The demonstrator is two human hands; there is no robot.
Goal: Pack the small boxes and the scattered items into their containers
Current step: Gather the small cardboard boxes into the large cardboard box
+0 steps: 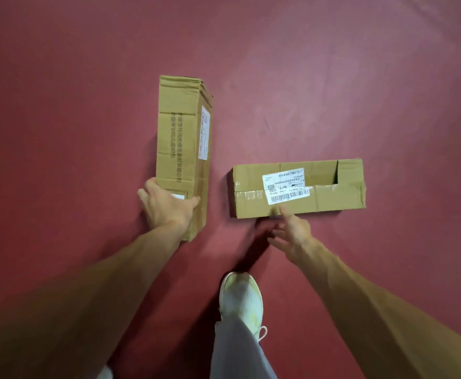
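Clamped over the near end of the long box (180, 132), the left hand (166, 206) has its digits curled down both sides, probably to steady or turn the box, which lies on the red floor (60, 77) with its far end pointing away from the person. Right of the long box and near it, with a strip of floor between, the taped box (333, 198) lies crosswise. It has a shipping label (285, 186) on top and an open cut-out towards the end farthest from the long box. The right hand (292, 231) holds nothing. Its fingers are spread and straight, and one fingertip is at the taped box's near edge, though contact is hard to confirm. That looks like a reach to pull this container closer. Below and right of the long box are a pale shoe (240, 296) and a trouser leg (237, 351), close to where either box might be dragged. No small items are in view.
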